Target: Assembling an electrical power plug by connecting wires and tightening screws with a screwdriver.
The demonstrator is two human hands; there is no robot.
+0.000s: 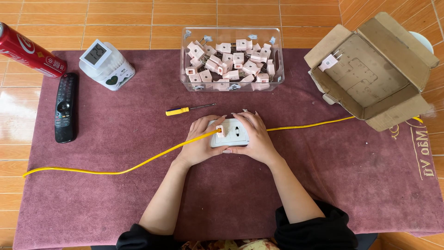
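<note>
A white socket block (pixel 233 134) lies on the maroon mat (pixel 115 194), held between both my hands. My left hand (pixel 200 141) grips its left side and pinches a pink plug (pixel 221 130) pushed into the block's face. A yellow cable (pixel 138 164) runs from that plug off to the left. My right hand (pixel 256 136) wraps the block's right side. Another stretch of yellow cable (pixel 310 124) leaves to the right toward the cardboard box.
A clear bin (pixel 231 34) with several pink plugs stands behind the hands. A yellow-handled screwdriver (pixel 187 109) lies in front of it. An open cardboard box (pixel 370 74) holds one plug (pixel 330 61). At far left lie a remote (pixel 65 106), a red can (pixel 27 50) and a white clock-topped tub (pixel 106 65).
</note>
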